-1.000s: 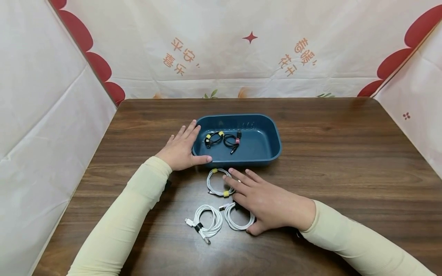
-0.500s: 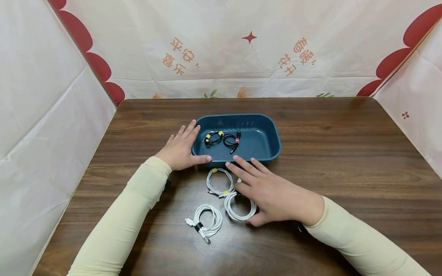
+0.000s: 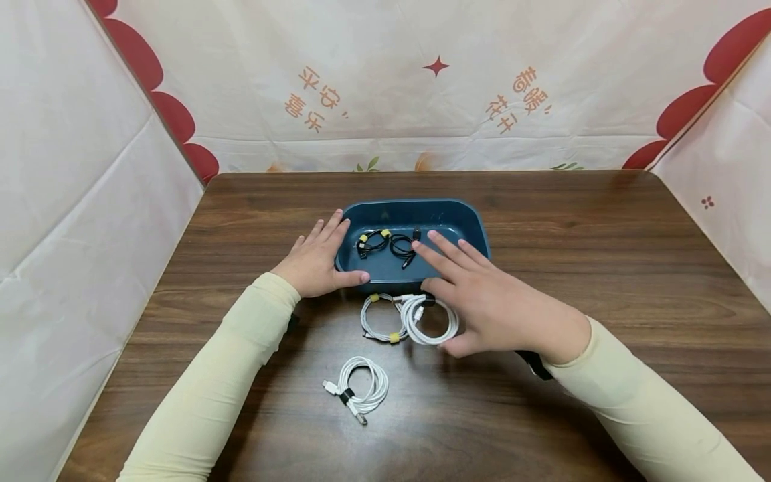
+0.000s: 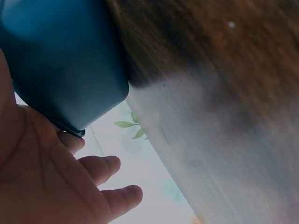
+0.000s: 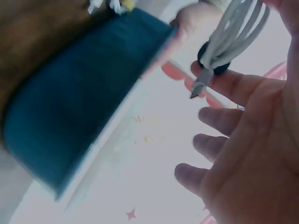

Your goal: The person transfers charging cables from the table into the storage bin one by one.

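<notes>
My right hand (image 3: pixel 502 311) pinches a coiled white charging cable (image 3: pixel 453 327) between thumb and index finger, just in front of the blue plastic bin (image 3: pixel 446 276). A black tie (image 5: pixel 219 65) binds this coil, and a metal plug (image 5: pixel 202 83) sticks out in the right wrist view. My left hand (image 3: pixel 313 261) rests with spread, straight fingers along the bin's left end, its thumb at the front rim. Inside the bin lie two small black cables, one with yellow ties (image 3: pixel 373 242), one with a red tie (image 3: pixel 402 246). The held coil overlaps a grey-white cable with yellow ties (image 3: pixel 375 329).
Another coiled white cable (image 3: pixel 367 391) with a black tie lies on the brown wooden table (image 3: pixel 572 234), nearer the person. Behind the table hangs a pale printed cloth (image 3: pixel 385 100), with more white cloth at both sides.
My right hand has lifted the white cable off the table and carried it forward toward the bin's front rim. The left hand and the bin have kept their places.
</notes>
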The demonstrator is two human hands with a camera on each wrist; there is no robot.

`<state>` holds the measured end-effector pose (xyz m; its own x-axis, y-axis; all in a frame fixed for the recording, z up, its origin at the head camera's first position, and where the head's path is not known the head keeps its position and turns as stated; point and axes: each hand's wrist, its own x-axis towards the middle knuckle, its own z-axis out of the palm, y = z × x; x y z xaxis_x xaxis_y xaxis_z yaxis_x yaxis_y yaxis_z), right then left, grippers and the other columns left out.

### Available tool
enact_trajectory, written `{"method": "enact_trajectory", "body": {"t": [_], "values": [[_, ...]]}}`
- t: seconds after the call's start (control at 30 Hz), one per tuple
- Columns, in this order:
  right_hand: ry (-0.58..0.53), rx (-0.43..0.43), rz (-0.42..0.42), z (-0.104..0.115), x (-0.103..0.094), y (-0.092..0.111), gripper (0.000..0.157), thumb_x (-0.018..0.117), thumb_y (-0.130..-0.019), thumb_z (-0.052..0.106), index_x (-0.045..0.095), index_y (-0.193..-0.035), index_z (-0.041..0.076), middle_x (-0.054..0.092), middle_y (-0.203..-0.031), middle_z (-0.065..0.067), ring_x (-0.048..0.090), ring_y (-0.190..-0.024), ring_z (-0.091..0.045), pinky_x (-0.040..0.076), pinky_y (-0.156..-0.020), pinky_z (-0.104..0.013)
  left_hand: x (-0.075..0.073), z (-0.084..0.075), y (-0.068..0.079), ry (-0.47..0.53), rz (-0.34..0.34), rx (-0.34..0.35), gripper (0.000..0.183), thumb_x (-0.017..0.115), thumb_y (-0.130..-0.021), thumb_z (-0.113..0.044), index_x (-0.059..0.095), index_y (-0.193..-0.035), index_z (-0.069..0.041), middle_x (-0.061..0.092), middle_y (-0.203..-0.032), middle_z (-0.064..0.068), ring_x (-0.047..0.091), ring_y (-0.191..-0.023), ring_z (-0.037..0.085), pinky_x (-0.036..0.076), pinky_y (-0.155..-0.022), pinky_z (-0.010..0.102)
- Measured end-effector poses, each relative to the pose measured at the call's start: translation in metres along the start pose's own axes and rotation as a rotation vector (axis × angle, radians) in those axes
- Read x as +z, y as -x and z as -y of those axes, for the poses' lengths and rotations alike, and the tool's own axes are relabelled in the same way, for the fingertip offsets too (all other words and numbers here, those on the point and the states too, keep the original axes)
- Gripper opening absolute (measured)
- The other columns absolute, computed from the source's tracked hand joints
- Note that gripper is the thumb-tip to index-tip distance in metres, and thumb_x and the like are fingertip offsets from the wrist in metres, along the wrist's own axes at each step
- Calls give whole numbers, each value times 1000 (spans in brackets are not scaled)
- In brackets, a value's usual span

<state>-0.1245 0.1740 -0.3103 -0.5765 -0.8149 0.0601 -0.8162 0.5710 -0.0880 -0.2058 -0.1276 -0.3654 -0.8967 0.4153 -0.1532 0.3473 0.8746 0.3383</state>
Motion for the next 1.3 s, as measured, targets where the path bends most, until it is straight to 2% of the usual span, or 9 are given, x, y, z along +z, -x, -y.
{"method": "enact_trajectory", "body": {"t": [0.23, 0.47, 0.63, 0.8, 1.03, 1.3], "values": [[-55, 80, 42, -13, -16, -6, 65, 79, -74, 47, 63, -126, 11, 21, -162, -17, 3, -151, -36, 19, -113, -63, 0, -1, 0, 4, 5, -7, 107, 58, -85, -73, 11, -161, -14, -5, -167, 3, 3, -151, 37, 12, -114, 63], [-142, 159, 114, -20, -30, -15, 61, 81, -76, 39, 64, -127, 11, 21, -162, -16, 2, -151, -37, 14, -112, -67, 0, 1, 1, 3, 4, -1, 109, 55, -83, -77, 10, -161, -15, -6, -166, 2, 2, -151, 36, 13, -114, 63], [-145, 178, 134, -25, -22, -23, 54, 80, -75, 37, 67, -120, 10, 24, -161, -16, 3, -151, -35, 13, -113, -66, 1, 2, 1, 6, -1, 2, 109, 55, -83, -77, 11, -161, -15, -6, -166, 2, 3, -151, 36, 13, -114, 63], [-152, 190, 153, -28, -11, -26, 54, 80, -74, 38, 67, -119, 11, 23, -162, -15, 3, -151, -36, 13, -113, -65, 1, 3, 1, 7, -2, 5, 109, 54, -83, -77, 10, -161, -15, -8, -166, 1, 3, -151, 36, 13, -114, 63], [-180, 192, 119, -31, -16, -23, 52, 80, -76, 35, 65, -120, 10, 22, -162, -15, 3, -151, -35, 11, -115, -62, 1, 3, 1, 9, -3, 7, 109, 55, -84, -76, 10, -161, -15, -7, -166, 2, 3, -151, 36, 13, -114, 63], [-145, 214, 52, -38, -19, -24, 55, 81, -74, 37, 64, -118, 7, 26, -159, -21, 7, -150, -39, 12, -115, -61, 1, 2, 1, 13, 3, 10, 109, 54, -83, -77, 9, -161, -15, -7, -166, 1, 3, -151, 36, 13, -114, 63]]}}
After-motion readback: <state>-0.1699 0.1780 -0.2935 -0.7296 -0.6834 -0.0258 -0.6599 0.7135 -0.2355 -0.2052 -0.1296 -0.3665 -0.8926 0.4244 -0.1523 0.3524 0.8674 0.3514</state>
